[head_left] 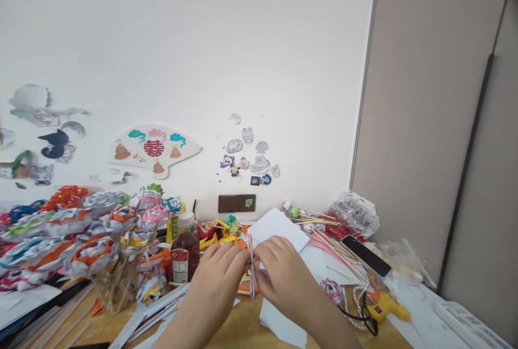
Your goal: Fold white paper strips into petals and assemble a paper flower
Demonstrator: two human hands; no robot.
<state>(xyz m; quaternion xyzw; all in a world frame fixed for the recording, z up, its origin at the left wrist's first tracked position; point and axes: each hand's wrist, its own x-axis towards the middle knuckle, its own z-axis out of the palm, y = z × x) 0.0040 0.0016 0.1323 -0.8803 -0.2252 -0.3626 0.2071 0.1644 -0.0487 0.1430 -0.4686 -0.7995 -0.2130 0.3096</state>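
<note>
My left hand [216,279] and my right hand [283,273] meet over the wooden table [238,333], both pinching a narrow folded strip of paper [252,271] with red and white edges, held upright between the fingertips. Fingers of both hands are pressed together on it. White paper sheets [279,227] lie just behind and under the hands. A bottle with a dark red liquid [185,257] stands left of my left hand.
A heap of coloured paper flowers [76,230] fills the left, some standing in a clear jar [117,281]. Wooden skewers [324,235], a black phone [366,254] and a yellow glue gun [384,306] lie to the right. Paper strips [149,314] lie at front left.
</note>
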